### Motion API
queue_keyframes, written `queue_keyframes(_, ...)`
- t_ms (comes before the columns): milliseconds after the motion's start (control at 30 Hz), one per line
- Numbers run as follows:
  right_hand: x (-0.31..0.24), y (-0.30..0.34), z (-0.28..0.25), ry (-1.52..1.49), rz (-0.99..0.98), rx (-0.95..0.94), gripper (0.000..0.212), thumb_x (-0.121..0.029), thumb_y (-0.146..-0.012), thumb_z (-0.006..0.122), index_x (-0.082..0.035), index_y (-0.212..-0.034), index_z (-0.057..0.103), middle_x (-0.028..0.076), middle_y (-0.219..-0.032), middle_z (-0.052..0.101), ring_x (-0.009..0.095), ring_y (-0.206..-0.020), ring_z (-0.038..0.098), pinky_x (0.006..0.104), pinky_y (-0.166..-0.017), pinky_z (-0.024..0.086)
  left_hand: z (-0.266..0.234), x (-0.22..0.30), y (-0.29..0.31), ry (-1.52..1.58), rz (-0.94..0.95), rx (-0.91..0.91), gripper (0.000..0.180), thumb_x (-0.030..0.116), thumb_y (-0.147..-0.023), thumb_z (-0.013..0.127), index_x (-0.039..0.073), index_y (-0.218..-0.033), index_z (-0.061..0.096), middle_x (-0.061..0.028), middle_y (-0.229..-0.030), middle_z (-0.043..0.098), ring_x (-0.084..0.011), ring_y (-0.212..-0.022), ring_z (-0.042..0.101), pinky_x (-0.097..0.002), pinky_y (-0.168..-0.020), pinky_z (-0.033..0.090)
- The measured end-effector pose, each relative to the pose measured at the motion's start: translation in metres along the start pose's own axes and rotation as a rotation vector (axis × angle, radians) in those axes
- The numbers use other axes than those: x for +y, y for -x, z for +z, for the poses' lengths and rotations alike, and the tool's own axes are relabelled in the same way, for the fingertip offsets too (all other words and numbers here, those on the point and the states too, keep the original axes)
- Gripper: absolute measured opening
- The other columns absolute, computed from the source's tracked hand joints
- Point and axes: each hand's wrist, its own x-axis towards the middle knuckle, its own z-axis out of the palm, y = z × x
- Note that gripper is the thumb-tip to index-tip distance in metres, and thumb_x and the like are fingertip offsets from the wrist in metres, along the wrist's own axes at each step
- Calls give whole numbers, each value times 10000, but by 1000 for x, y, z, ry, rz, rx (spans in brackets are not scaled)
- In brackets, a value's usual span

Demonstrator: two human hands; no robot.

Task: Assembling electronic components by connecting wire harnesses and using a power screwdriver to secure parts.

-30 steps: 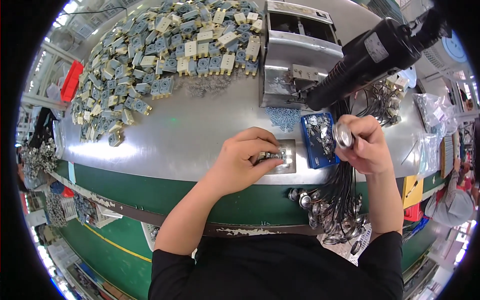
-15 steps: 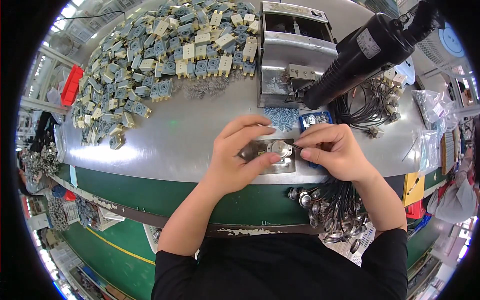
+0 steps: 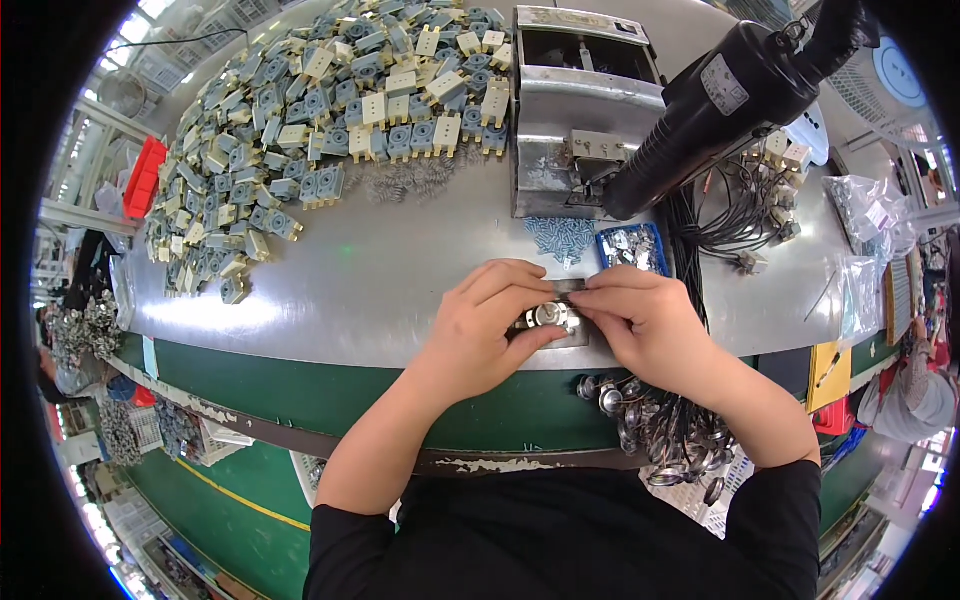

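Note:
A round silver metal part with a shiny cap is held just above a small metal plate near the bench's front edge. My left hand is closed round it from the left, with the thumb along the near side and the fingers along the far side. From the right, my right hand pinches with thumb and fingertips at the part's far right edge. What lies between those fingertips is hidden.
Grey-and-cream blocks are heaped at the back left beside loose springs. Small screws and a blue tray lie beyond my hands. A metal machine and black powered tool stand behind. Wired round parts hang at front right.
Both hands have drawn closer together around the round part. The part has shifted slightly left and nearer and now looks tilted. My right fingertips have moved to its far edge.

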Motion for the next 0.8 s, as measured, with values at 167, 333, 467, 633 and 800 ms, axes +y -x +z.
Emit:
queue_keyframes(167, 2, 3, -2, 115, -49, -74, 256, 39, -844, 704, 3, -1084, 783, 139, -1050, 738, 340, -888, 745, 405, -785, 620, 2, -3, -2, 80, -66, -46, 379, 81, -756, 923, 22, -1079, 733, -124, -1139, 739, -315, -1132, 714, -421, -941, 578)
queue_keyframes(333, 2, 1, -3, 157, -97, -97, 245, 39, -847, 748, 1, -1085, 789, 146, -1044, 742, 336, -855, 747, 390, -751, 619, -5, -8, -6, 269, -161, -171, 359, 52, -778, 901, 7, -1101, 754, -136, -1188, 746, -312, -1129, 725, -400, -956, 588)
queue_keyframes(467, -3, -1, -7, 148, -77, -134, 238, 38, -846, 751, 8, -1080, 784, 149, -1038, 739, 333, -849, 746, 394, -747, 621, -8, -9, -9, 275, -159, -209, 341, 48, -787, 893, 4, -1100, 764, -141, -1192, 748, -315, -1137, 730, -402, -963, 593)
queue_keyframes(633, 2, -11, -11, 165, -112, -178, 258, 21, -806, 712, -3, -1055, 774, 120, -1037, 730, 320, -878, 742, 411, -762, 617, -7, -11, -8, 271, -157, -204, 325, 42, -795, 882, 3, -1096, 767, -138, -1178, 752, -324, -1174, 728, -419, -993, 599)
queue_keyframes(800, 22, -21, -15, 94, -181, -203, 289, 88, -778, 739, 5, -1051, 782, 155, -1021, 746, 355, -876, 737, 411, -775, 609, -7, -13, -7, 282, -148, -197, 325, 43, -795, 884, 5, -1096, 768, -136, -1167, 754, -322, -1166, 734, -419, -988, 603)
